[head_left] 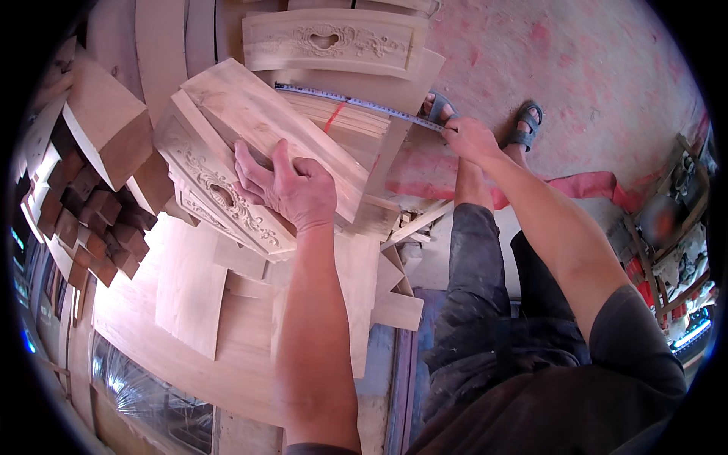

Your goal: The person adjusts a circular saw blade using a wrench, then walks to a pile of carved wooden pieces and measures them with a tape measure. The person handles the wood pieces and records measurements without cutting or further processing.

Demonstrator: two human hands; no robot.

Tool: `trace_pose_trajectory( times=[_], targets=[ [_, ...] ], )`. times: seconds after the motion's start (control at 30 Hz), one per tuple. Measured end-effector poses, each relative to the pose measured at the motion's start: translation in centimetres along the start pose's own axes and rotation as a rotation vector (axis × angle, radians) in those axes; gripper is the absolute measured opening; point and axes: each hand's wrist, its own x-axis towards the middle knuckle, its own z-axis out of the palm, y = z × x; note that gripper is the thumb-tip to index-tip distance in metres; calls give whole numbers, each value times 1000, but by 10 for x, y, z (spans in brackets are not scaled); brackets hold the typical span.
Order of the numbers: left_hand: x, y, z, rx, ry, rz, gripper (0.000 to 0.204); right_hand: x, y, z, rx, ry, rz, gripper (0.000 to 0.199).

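My left hand (292, 186) is closed over the edge of a plain pale wooden board (280, 125), its fingers curled into the gap beside a carved drawer front (220, 193). That board lies tilted on a stack of pale wooden pieces. To the right, my right hand (470, 140) is closed on the near end of a tape measure blade (379, 108). The blade stretches across the stack's far side, its other end by the board's far edge. A red mark (334, 117) crosses the stacked boards just under it. No tape case can be made out in my hand.
Another carved drawer front (334, 42) lies at the far side. Stacked square wooden blocks (91, 220) stand at the left. Below the stack is a wide wooden panel (189, 364). My sandaled feet stand on the reddish, dusty floor (591, 68). A cluttered rack (675, 235) is at far right.
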Motion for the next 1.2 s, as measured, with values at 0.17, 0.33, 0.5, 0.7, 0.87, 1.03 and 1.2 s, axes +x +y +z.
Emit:
trace_pose_trajectory(
  times=[0.17, 0.33, 0.5, 0.7, 0.87, 1.03, 1.2],
  targets=[
    [2, 3, -5, -28, -6, -11, 30, -6, 10, -16, 29, 9, -15, 30],
    [-1, 0, -3, -24, 4, -6, 30, -18, 41, -29, 70, 18, -11, 31],
    [-1, -2, -1, -46, 10, -14, 31, -34, 89, -22, 119, 147, -8, 26],
    [1, -1, 0, -13, 28, -6, 29, -65, 124, -36, 97, 89, 77, 26],
    [3, 3, -2, 4, -35, -21, 36, -94, 183, -38, 180, 54, 71, 26],
    [5, 2, -16, 57, -266, -95, 65, -152, 206, -61, 198, 102, 61, 26],
    [26, 20, -51, -59, -493, -268, 72, -209, 229, -103, 248, 47, 3, 19]
  ],
)
